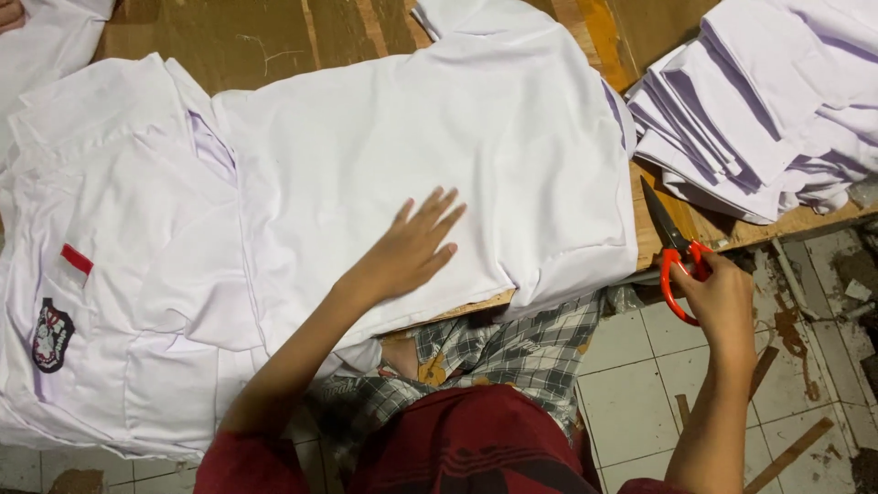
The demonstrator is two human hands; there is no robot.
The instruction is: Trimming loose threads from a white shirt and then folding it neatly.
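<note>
My left hand (413, 245) lies flat on the white shirt (412, 146), with open cloth ahead of it and to both sides. My right hand (718, 297) grips red-handled scissors (675, 247) at the table edge; ahead of it the stack of folded white cloth (759, 101) blocks the way, while below it is bare tiled floor (631, 366).

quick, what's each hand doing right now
Left hand: open, flat on the white shirt.
Right hand: closed on the red-handled scissors.

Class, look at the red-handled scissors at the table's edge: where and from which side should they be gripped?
Grip the scissors by the red handle loops, coming from the floor side, below the table edge. The dark blades point up over the tabletop, and the right hand already holds the loops there.
</note>
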